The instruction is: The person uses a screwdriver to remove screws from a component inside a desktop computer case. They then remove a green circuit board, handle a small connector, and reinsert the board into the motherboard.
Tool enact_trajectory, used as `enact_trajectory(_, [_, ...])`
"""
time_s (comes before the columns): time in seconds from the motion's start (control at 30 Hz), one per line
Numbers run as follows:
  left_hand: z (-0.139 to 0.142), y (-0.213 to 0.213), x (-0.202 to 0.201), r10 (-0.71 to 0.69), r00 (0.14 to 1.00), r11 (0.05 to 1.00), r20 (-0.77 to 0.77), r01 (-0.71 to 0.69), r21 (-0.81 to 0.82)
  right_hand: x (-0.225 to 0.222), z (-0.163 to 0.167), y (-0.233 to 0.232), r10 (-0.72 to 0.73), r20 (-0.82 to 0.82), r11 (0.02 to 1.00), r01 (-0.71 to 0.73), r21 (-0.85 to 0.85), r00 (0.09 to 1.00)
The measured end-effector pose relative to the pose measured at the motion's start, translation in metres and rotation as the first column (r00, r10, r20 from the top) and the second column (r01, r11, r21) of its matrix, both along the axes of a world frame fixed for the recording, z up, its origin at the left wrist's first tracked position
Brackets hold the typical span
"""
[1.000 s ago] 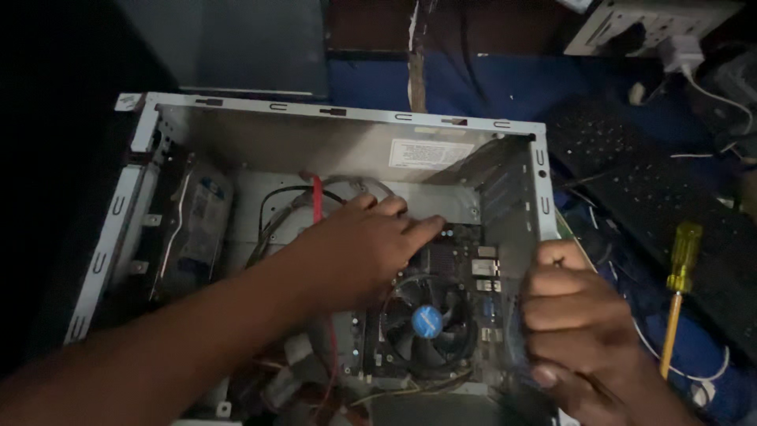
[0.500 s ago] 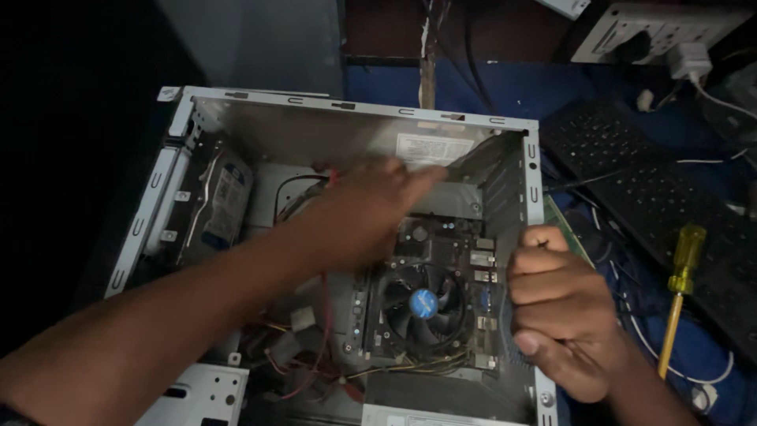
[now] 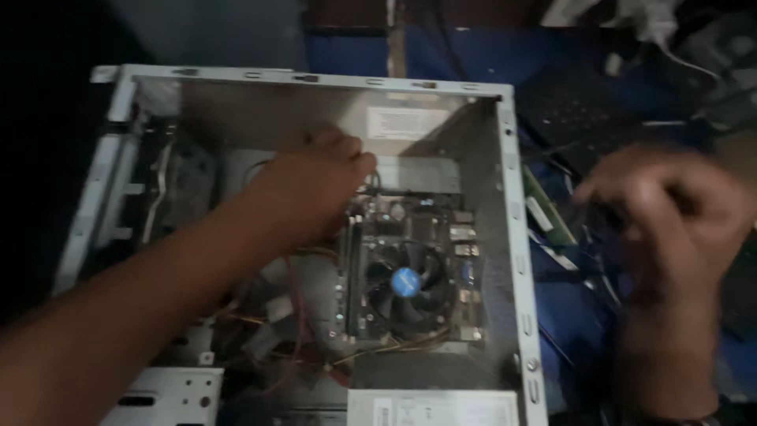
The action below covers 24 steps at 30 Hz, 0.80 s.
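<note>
An open grey computer case (image 3: 512,237) lies on its side on a blue surface. Inside it sits a motherboard (image 3: 441,229) with a black cooling fan (image 3: 406,284) that has a blue centre. My left hand (image 3: 311,189) reaches into the case, fingers bent near the top edge of the motherboard; what it grips is hidden. My right hand (image 3: 670,213) is blurred, outside the case to the right, above the blue surface, with its fingers curled. Whether it holds anything does not show.
Coloured wires (image 3: 284,315) run through the lower left of the case, beside a metal drive bay (image 3: 169,390). A green circuit strip (image 3: 548,213) lies just right of the case. A black keyboard (image 3: 583,110) and cables lie at the upper right.
My right hand has left the case's right edge and moved up and to the right. My left hand stays at the top of the motherboard. The view has shifted slightly.
</note>
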<state>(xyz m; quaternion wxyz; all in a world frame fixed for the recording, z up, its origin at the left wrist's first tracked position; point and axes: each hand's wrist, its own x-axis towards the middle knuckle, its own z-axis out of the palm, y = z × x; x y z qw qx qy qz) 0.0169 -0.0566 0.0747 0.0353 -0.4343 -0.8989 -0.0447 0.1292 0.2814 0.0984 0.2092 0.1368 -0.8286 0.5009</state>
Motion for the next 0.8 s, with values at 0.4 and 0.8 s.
enact_trajectory(0.4, [0.013,0.007,0.010,0.057,0.998,0.994,-0.037,-0.060,-0.094,-0.067,-0.062,0.150,-0.807,0.246,0.328,0.060,0.943,0.537])
enact_trajectory(0.8, [0.011,0.003,0.010,0.034,0.999,0.998,-0.004,-0.035,-0.044,-0.053,-0.029,0.027,-0.635,0.453,0.421,-0.212,0.882,0.626])
